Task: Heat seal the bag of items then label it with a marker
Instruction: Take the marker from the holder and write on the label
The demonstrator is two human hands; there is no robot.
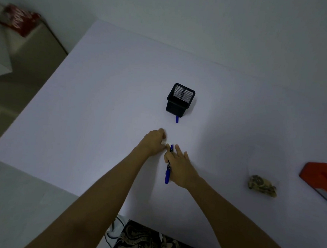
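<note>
My right hand [181, 168] grips a blue marker [168, 169] with its tip pointing away from me, at the middle of the white table [83, 119]. My left hand [154, 142] lies just left of the tip, fingers curled, pinching something small and pale [166, 143] that is too small to make out clearly. The marker's blue cap [177, 119] lies on the table in front of a black mesh pen holder [180, 100]. A small bag of patterned items [262, 185] lies at the right. The orange heat sealer [320, 179] sits at the right edge.
The table's left edge runs diagonally, with floor and a beige cabinet [39, 51] beyond it carrying a red packet [20, 20]. Cables [113, 233] hang near the front edge beside patterned fabric [153, 239].
</note>
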